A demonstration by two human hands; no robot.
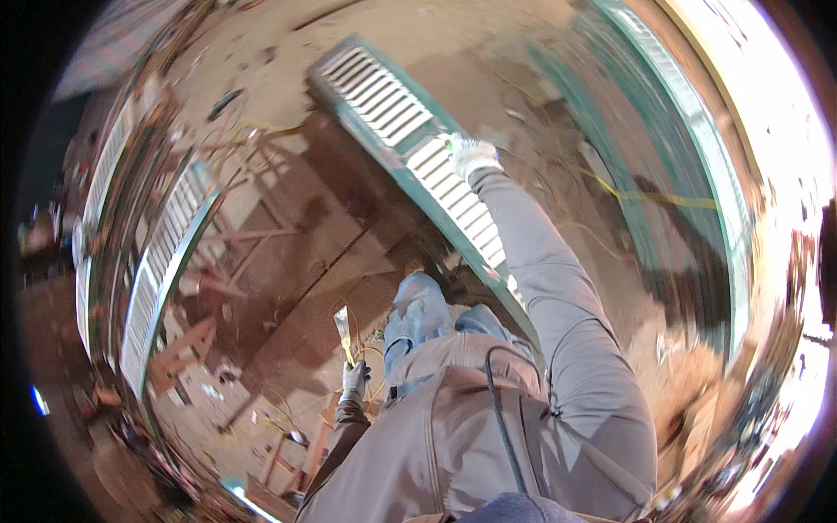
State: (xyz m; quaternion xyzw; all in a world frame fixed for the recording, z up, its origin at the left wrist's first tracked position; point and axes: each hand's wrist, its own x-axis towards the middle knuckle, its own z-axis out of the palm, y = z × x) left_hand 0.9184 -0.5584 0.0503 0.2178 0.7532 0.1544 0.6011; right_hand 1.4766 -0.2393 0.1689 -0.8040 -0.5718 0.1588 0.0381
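A long louvered shutter point(384, 96) with a green frame and bright slats stands slantwise in front of me. My right hand point(475, 157), in a pale glove, is closed on its long edge near the middle rail; the fingertips are partly hidden. Low at my left side, my left hand point(355, 382), also gloved, holds what looks like a paintbrush point(343, 326) by its yellowish handle. Its pale, flared end points up and away from me.
More louvered shutters point(166, 253) stand at the left, near wooden sawhorses point(183, 353). Blurred green shutters point(671, 166) lean at the right. A yellow cord point(667, 200) crosses there. Scraps and a dark object point(226, 104) lie on the dusty ground.
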